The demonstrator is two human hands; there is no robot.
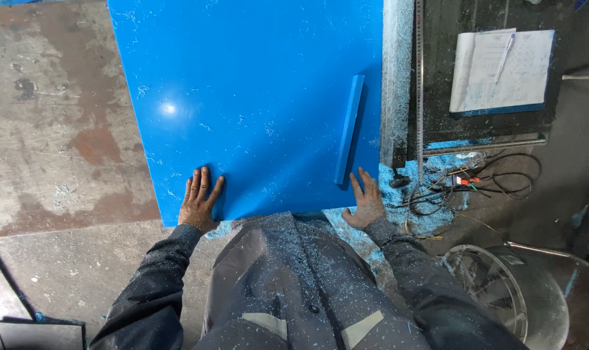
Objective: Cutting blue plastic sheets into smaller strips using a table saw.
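Head view: 2 flat, spread hands, left hand (199,200) and right hand (365,201), press 1 blue sheet (249,97).

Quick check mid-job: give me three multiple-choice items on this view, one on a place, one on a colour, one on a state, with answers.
1. Where does the narrow strip lie?
A. on the sheet's right part
B. on the floor
C. on the notepad

2. What colour is the big sheet?
A. red
B. blue
C. green

3. How are the hands?
A. both fists
B. gripping a pen
C. flat, fingers spread

Answers: 1 A, it rests near the sheet's right edge. 2 B, its surface is blue. 3 C, left hand and right hand press open-palmed at the near edge.
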